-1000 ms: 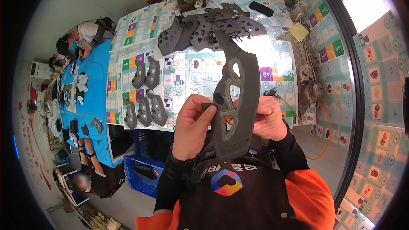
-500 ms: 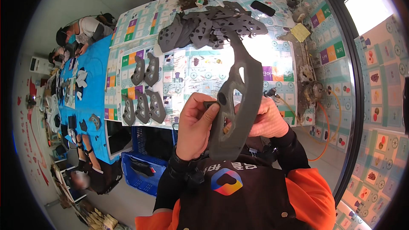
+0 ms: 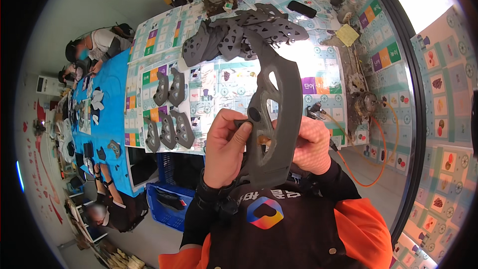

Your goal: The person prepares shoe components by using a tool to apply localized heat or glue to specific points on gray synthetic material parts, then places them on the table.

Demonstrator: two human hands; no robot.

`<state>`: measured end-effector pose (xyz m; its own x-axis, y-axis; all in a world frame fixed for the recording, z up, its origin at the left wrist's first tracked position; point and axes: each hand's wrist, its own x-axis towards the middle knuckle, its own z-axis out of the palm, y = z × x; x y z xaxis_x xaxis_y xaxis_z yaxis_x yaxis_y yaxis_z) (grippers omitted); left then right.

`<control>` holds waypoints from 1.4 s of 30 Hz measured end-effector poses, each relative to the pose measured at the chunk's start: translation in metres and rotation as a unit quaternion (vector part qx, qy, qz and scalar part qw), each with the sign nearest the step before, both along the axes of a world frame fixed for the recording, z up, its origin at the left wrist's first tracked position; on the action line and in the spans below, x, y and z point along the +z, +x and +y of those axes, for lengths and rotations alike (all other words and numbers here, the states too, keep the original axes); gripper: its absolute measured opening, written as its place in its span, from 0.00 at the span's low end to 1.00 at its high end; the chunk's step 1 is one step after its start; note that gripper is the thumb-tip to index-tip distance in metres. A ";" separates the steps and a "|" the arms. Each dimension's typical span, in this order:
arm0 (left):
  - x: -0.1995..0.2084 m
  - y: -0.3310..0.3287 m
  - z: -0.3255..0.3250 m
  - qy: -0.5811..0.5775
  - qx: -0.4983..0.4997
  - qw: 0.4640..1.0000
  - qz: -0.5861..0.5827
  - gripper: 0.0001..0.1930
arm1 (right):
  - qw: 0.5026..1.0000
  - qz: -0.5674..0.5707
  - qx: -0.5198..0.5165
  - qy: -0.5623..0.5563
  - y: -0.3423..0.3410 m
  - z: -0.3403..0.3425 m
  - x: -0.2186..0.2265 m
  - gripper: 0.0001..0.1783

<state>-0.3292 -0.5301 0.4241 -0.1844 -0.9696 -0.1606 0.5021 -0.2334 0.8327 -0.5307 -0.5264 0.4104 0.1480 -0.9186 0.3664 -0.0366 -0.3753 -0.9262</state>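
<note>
Just beyond my hands, table: covered in printed sheets, a heap of grey parts on its far side.
Blue-topped table: well off to their left.
Patterned wall: to their right.
Grey piece: raised, between both hands.
Left hand: thumb and fingers pinching its left edge.
Right hand: partly behind its right side; I cannot tell its grip.
</note>
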 end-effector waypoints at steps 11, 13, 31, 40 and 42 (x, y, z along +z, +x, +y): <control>0.000 -0.008 0.000 -0.002 -0.021 0.998 0.062 0.08 | 0.971 -0.108 0.143 0.156 -0.017 -0.007 0.002 0.06; -0.001 -0.009 -0.001 0.010 -0.006 0.999 0.035 0.08 | 0.948 -0.146 0.201 0.197 -0.019 -0.009 0.004 0.05; 0.001 0.008 -0.002 0.006 -0.046 0.997 0.063 0.10 | 0.859 -0.400 0.091 0.306 -0.108 -0.003 -0.101 0.11; 0.001 0.015 0.000 -0.011 -0.048 0.998 0.026 0.10 | 0.849 -0.386 -0.073 0.354 -0.140 0.018 -0.145 0.15; 0.002 0.016 0.002 -0.019 -0.047 0.998 0.024 0.10 | 0.850 -0.375 -0.091 0.359 -0.140 0.019 -0.147 0.15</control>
<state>-0.3136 -0.5281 0.4259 -0.2817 -0.9528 -0.1130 0.5197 -0.2505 0.8168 -0.6707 -0.5073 0.2632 -0.0489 -0.9277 -0.3702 0.6681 0.2451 -0.7025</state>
